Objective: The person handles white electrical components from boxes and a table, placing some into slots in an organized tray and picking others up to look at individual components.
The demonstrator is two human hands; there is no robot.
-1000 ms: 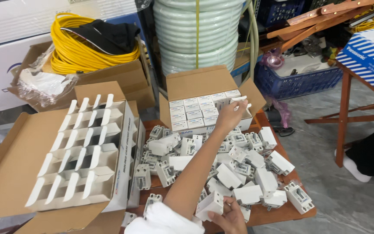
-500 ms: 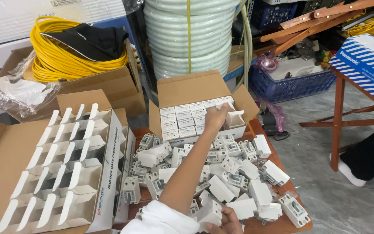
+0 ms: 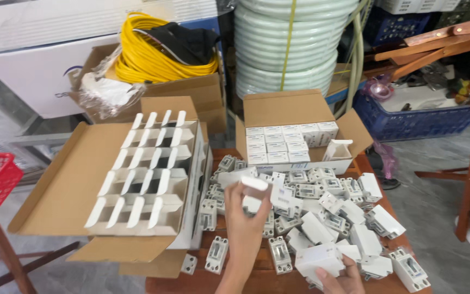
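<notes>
Head view, risk in the heap: we see the pile of white breakers [image 3: 322, 218] spread loose across the wooden table [image 3: 257, 280], some pieces near its front and right edges; we judge a careless sweep of an arm could knock one off.
Risk at the carton: our open box of small white packs [image 3: 292, 142] sits at the table's far side, with one small empty box [image 3: 337, 149] standing loose in its gap; a nudge could tip it.
Risk in the grip: our left hand [image 3: 245, 226] pinches a small white box [image 3: 254, 191] by fingertips only, so it could slip.
Left arm pose: forearm rises from the lower edge, hand lifted above the pile, fingers curled around the box.
Right hand pose: right hand [image 3: 337, 279] low at the frame's bottom, fingers wrapped under a white breaker [image 3: 317, 261].
</notes>
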